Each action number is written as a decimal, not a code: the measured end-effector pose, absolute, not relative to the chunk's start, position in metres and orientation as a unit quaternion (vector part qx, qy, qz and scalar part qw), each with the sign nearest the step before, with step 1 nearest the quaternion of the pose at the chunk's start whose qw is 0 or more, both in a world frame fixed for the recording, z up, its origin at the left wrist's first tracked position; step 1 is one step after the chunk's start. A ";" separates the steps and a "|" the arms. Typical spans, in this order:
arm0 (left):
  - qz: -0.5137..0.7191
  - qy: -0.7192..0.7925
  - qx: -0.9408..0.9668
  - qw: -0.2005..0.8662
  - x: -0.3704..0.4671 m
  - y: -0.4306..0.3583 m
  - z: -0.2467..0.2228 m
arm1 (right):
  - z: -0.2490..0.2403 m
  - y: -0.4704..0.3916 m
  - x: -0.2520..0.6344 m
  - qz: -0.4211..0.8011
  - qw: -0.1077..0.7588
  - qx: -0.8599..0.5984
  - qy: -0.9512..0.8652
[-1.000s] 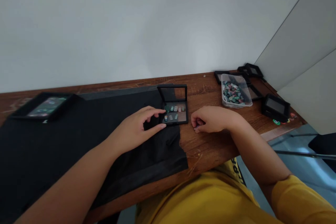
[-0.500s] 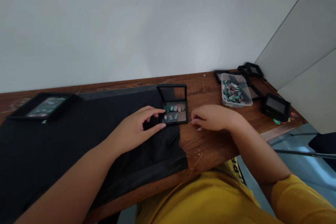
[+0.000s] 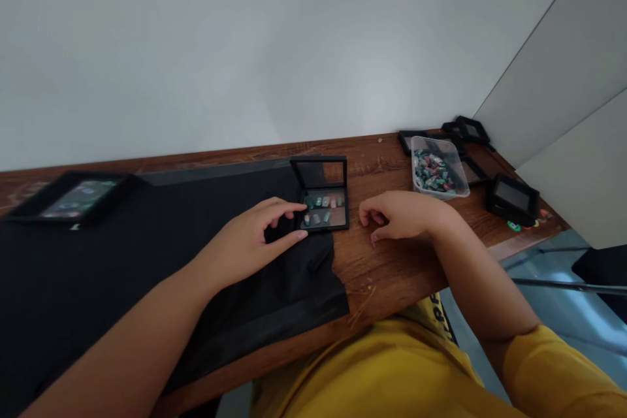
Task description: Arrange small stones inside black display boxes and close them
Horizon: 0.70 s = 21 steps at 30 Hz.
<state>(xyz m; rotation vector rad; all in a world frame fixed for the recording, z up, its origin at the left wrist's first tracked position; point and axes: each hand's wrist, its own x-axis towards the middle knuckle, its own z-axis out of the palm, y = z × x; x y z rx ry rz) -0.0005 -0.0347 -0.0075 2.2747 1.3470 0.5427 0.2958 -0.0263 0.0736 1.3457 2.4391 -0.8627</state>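
Observation:
A small black case (image 3: pixel 347 204) with a windowed lid stands open on the edge of a black sheet. Inside it lie several small glossy pieces (image 3: pixel 326 201) in green, white and pink, shaped like press-on nails, in two rows. My left hand (image 3: pixel 262 228) holds the case's left side, thumb at the front corner and index finger by the left edge. To the right of the case, just over the bare wood, is my right hand (image 3: pixel 396 215). Its fingers are loosely bent with the thumb apart from them, and I see nothing between them.
A clear plastic tub (image 3: pixel 465 186) full of similar pieces stands at the right. Black cases (image 3: pixel 513 196) lie around it, beside small colourful bits (image 3: pixel 513 226). Another black case (image 3: pixel 73 199) with a patterned window lies far left on the black sheet (image 3: pixel 171 222). A wall runs behind the table.
My right hand's thumb and fingers, earlier close together, have moved apart. My left hand stays at the case, and the pieces inside look the same.

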 end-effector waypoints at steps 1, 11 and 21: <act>0.196 0.488 0.822 0.219 0.000 -0.035 -0.007 | 0.074 -0.027 0.295 -0.299 0.109 0.449 0.835; 0.192 0.495 0.822 0.207 -0.001 -0.034 -0.007 | 0.071 -0.028 0.293 -0.339 0.074 0.387 0.855; 0.341 0.431 0.836 -0.001 0.027 -0.059 0.022 | 0.044 -0.023 0.278 -0.418 -0.247 0.302 0.821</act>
